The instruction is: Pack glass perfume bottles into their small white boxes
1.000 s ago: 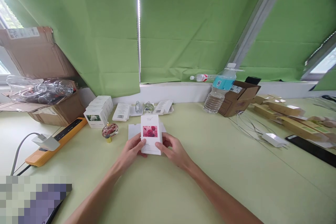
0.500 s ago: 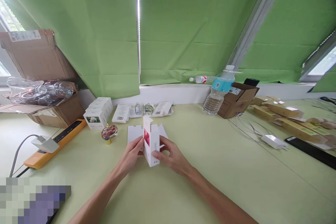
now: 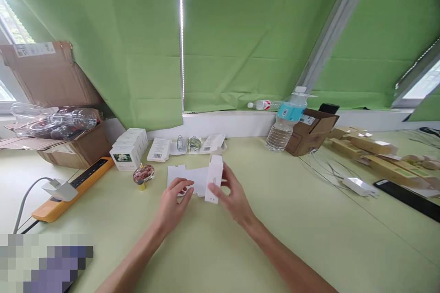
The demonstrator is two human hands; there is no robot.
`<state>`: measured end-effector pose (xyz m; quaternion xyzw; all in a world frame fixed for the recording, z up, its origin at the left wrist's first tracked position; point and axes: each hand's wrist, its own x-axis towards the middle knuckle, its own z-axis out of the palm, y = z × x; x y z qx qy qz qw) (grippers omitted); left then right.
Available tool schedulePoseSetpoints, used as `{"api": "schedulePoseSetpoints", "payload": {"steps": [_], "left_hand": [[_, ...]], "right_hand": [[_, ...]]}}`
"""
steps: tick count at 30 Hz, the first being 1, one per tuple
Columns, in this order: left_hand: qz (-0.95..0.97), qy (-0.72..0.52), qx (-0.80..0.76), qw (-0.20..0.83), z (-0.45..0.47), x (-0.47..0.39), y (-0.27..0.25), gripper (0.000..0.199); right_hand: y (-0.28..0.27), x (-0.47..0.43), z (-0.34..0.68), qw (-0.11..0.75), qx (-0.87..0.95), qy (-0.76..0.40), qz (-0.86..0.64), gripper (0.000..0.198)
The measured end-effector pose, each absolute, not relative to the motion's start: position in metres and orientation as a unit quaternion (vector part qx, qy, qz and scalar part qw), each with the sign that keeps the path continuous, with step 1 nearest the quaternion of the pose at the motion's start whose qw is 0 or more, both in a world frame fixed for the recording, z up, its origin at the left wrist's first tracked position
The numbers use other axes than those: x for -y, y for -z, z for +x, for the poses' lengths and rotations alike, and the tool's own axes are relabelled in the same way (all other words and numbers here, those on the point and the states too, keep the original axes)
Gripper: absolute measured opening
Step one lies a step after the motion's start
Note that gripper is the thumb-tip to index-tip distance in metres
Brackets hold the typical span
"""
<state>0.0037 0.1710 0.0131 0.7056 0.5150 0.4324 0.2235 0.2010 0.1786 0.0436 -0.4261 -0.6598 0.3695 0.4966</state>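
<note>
We've got our left hand [image 3: 173, 202], thumb and fingers apart, by the flat white card [image 3: 198, 177] (can't tell if they touch), and our right hand [image 3: 237, 198] gripping the small carton [image 3: 214, 177] at the card's right end. Pinkish glass bottle [image 3: 143, 173] off left, white boxes [image 3: 126, 150] behind it, green blinds [image 3: 233, 46] at the back.

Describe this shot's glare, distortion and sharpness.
Head view: the slit between green fabric blinds glares; head view: the grey window bar slants, likely lens distortion; head view: small print on the slim white cardboard box in the right hand is unreadable.
</note>
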Motion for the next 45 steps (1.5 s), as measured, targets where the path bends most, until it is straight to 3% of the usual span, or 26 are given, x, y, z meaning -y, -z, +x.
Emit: {"api": "schedulePoseSetpoints", "payload": {"steps": [5,8,11,15,18,23,29,35,40,45], "left_hand": [[0.78,-0.325,-0.532,0.059,-0.001,-0.174,0.005,0.032],[0.808,-0.267,-0.525,0.016,-0.003,-0.175,0.012,0.042],[0.827,-0.223,-0.516,-0.002,-0.003,-0.175,0.015,0.05],[0.841,-0.196,-0.505,-0.007,-0.005,-0.173,0.016,0.046],[0.843,-0.205,-0.498,-0.01,-0.006,-0.172,0.016,0.043],[0.845,-0.213,-0.49,-0.01,-0.004,-0.172,0.014,0.034],[0.838,-0.223,-0.498,-0.006,-0.003,-0.172,0.009,0.038],[0.828,-0.239,-0.507,-0.011,-0.003,-0.175,0.012,0.037],[0.824,-0.261,-0.502,0.007,-0.003,-0.175,0.009,0.025],[0.835,-0.262,-0.482,0.033,-0.001,-0.172,0.001,0.035]], "right_hand": [[-0.038,-0.202,0.224,0.51,0.643,-0.163,-0.548,0.074],[-0.03,-0.217,0.24,0.428,0.647,-0.044,-0.63,0.075],[-0.019,-0.226,0.252,0.332,0.654,0.065,-0.677,0.062],[-0.006,-0.23,0.26,0.229,0.663,0.136,-0.699,0.053],[0.0,-0.231,0.261,0.197,0.679,0.153,-0.691,0.048],[-0.001,-0.232,0.253,0.255,0.72,0.157,-0.626,0.042],[-0.008,-0.22,0.24,0.256,0.842,0.056,-0.471,0.058],[-0.004,-0.216,0.234,0.238,0.873,-0.02,-0.426,0.033],[-0.006,-0.215,0.231,0.253,0.87,-0.059,-0.418,0.024],[-0.012,-0.209,0.228,0.252,0.869,-0.08,-0.419,0.021]]}}
